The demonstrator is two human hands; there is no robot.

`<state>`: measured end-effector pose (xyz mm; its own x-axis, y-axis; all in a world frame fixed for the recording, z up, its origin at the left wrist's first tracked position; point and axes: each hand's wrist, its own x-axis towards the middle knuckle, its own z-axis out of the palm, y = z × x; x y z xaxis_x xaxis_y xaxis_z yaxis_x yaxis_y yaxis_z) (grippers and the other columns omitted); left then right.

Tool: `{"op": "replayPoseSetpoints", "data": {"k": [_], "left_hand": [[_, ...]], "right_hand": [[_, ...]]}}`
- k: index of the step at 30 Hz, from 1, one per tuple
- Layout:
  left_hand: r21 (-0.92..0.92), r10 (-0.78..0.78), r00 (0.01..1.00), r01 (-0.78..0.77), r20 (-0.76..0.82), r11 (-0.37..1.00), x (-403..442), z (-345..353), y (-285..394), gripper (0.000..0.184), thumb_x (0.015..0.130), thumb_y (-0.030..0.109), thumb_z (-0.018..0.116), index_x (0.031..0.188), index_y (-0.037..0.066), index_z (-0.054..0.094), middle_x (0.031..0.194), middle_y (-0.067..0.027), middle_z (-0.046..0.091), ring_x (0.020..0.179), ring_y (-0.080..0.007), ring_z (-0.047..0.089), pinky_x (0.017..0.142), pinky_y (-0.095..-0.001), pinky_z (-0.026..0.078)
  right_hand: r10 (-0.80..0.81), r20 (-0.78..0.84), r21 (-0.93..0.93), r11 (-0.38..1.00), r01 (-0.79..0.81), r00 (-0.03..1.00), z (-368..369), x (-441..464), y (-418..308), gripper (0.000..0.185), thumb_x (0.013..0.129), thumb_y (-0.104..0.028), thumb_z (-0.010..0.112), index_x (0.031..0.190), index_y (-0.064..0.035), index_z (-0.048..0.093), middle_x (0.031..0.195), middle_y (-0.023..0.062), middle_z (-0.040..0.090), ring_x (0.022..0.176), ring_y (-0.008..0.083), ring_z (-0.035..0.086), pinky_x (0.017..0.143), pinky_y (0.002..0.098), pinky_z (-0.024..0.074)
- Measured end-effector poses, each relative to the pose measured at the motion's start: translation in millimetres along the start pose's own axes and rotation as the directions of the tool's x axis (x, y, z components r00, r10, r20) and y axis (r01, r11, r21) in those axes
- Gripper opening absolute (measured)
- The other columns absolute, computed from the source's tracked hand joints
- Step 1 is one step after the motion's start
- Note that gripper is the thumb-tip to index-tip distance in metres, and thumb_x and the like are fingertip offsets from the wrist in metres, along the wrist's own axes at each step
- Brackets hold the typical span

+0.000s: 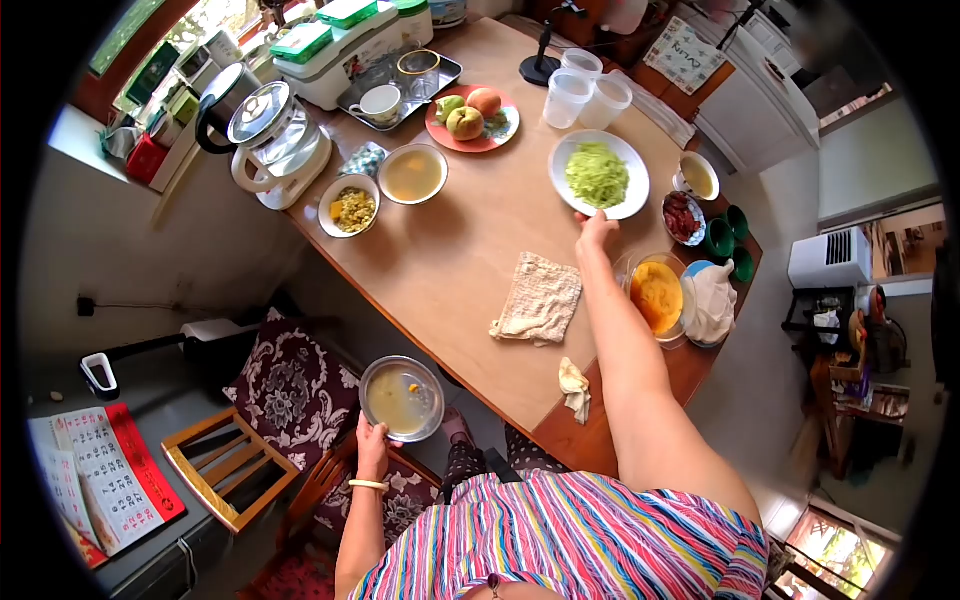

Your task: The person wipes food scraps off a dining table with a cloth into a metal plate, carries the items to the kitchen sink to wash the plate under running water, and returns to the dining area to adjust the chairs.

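My left hand grips the rim of a round bowl of cloudy yellowish liquid, with a small orange bit in it. This bowl is off the table, over the patterned chair seat. Stretched across the table, my right hand pinches the near rim of a white plate heaped with shredded green vegetable. Right of my forearm are a clear bowl of orange beaten egg and a bowl of pale dough. A beige cloth lies left of that forearm, with a smaller crumpled cloth nearer me.
Left on the table are a soup bowl, a bowl of yellow-green food, a fruit plate and a glass kettle. Clear plastic cups stand behind. Dark red slices and green cups sit right. A patterned chair stands lower left.
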<state>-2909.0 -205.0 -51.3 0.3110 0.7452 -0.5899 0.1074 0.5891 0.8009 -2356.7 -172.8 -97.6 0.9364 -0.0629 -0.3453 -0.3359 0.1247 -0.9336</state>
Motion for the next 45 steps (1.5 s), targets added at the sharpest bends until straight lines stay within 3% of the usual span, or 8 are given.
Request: {"op": "replayPoseSetpoints", "data": {"k": [18, 21, 23, 25, 31, 37, 41, 45], "left_hand": [[0.028, 0.021, 0.999, -0.022, 0.029, 0.999, -2.5, -5.7, 0.2, 0.042, 0.08, -0.003, 0.04, 0.121, 0.002, 0.043, 0.096, -0.009, 0.059, 0.065, -0.0133, 0.061, 0.044, -0.0211, 0.053], [0.029, 0.017, 0.999, -0.018, 0.03, 0.999, -1.3, -6.2, -0.5, 0.042, 0.08, -0.003, 0.04, 0.121, 0.002, 0.043, 0.096, -0.0086, 0.059, 0.065, -0.0131, 0.061, 0.045, -0.0212, 0.053], [0.026, 0.009, 0.999, -0.01, 0.032, 1.0, -1.4, -5.5, -0.7, 0.042, 0.08, -0.003, 0.04, 0.121, 0.002, 0.043, 0.096, -0.0084, 0.059, 0.066, -0.0131, 0.061, 0.045, -0.0213, 0.052], [0.029, -0.001, 0.999, 0.0, 0.047, 1.0, -0.1, -4.6, 0.5, 0.042, 0.08, -0.002, 0.041, 0.121, 0.002, 0.043, 0.096, -0.0082, 0.058, 0.066, -0.0132, 0.061, 0.045, -0.0214, 0.052], [-0.002, 0.006, 1.0, -0.006, -0.012, 1.0, 5.0, -7.0, -2.1, 0.043, 0.08, -0.002, 0.042, 0.123, 0.003, 0.043, 0.097, -0.0088, 0.058, 0.067, -0.014, 0.061, 0.044, -0.0222, 0.052], [-0.015, -0.051, 0.996, 0.05, -0.079, 0.999, -2.8, 0.0, -13.2, 0.046, 0.081, -0.002, 0.041, 0.127, 0.003, 0.039, 0.099, -0.0104, 0.059, 0.067, -0.0157, 0.061, 0.042, -0.022, 0.051], [-0.017, -0.079, 0.981, 0.077, -0.177, 0.997, -1.2, 4.6, -22.4, 0.047, 0.081, -0.003, 0.041, 0.127, 0.004, 0.038, 0.1, -0.0102, 0.058, 0.067, -0.0157, 0.061, 0.041, -0.0216, 0.051], [-0.055, -0.085, 0.972, 0.075, -0.221, 0.996, 5.1, 11.1, -26.0, 0.046, 0.082, -0.002, 0.043, 0.127, 0.005, 0.038, 0.1, -0.0099, 0.058, 0.068, -0.0157, 0.061, 0.041, -0.0216, 0.051]], "right_hand": [[0.169, 0.369, -0.098, 0.985, -0.143, 0.914, 19.9, -125.6, 34.5, 0.025, 0.092, -0.012, 0.048, 0.101, 0.011, 0.053, 0.089, 0.0167, 0.062, 0.064, 0.023, 0.064, 0.052, 0.0317, 0.0551], [-0.1, 0.479, -0.28, 0.924, 0.259, 0.872, -26.5, -144.7, 3.5, 0.025, 0.093, -0.015, 0.048, 0.104, 0.0063, 0.053, 0.097, 0.0178, 0.061, 0.081, 0.0278, 0.063, 0.069, 0.0386, 0.0528], [-0.464, 0.662, -0.342, 0.512, 0.788, 0.589, -78.2, -155.5, 22.7, 0.034, 0.091, -0.019, 0.047, 0.119, 0.0009, 0.051, 0.126, 0.022, 0.049, 0.113, 0.0337, 0.051, 0.093, 0.0459, 0.0408], [-0.374, 0.747, -0.524, 0.177, 0.833, 0.549, -100.0, -177.4, 33.7, 0.045, 0.09, -0.022, 0.048, 0.13, -0.0015, 0.042, 0.138, 0.0198, 0.037, 0.126, 0.0346, 0.035, 0.102, 0.046, 0.0306], [-0.399, 0.609, -0.762, -0.058, 0.645, 0.685, -51.5, -69.1, 41.5, 0.057, 0.089, -0.026, 0.044, 0.14, -0.0057, 0.032, 0.149, 0.0133, 0.024, 0.137, 0.0345, 0.021, 0.11, 0.0454, 0.0188], [-0.361, 0.772, -0.59, -0.102, 0.801, 0.523, 24.2, 86.0, 4.7, 0.054, 0.09, -0.034, 0.041, 0.139, -0.014, 0.033, 0.147, 0.0096, 0.027, 0.135, 0.0335, 0.022, 0.11, 0.0449, 0.0172], [-0.483, 0.486, -0.833, -0.002, 0.553, 0.729, 53.7, 139.9, -3.3, 0.056, 0.09, -0.037, 0.036, 0.14, -0.0139, 0.032, 0.147, 0.0089, 0.028, 0.135, 0.0331, 0.022, 0.11, 0.0452, 0.0157], [-0.643, 0.284, -0.92, 0.026, 0.391, 0.711, 45.4, 203.7, -12.9, 0.054, 0.088, -0.037, 0.037, 0.137, -0.0134, 0.037, 0.144, 0.008, 0.032, 0.134, 0.0317, 0.023, 0.109, 0.0436, 0.0139]]}}
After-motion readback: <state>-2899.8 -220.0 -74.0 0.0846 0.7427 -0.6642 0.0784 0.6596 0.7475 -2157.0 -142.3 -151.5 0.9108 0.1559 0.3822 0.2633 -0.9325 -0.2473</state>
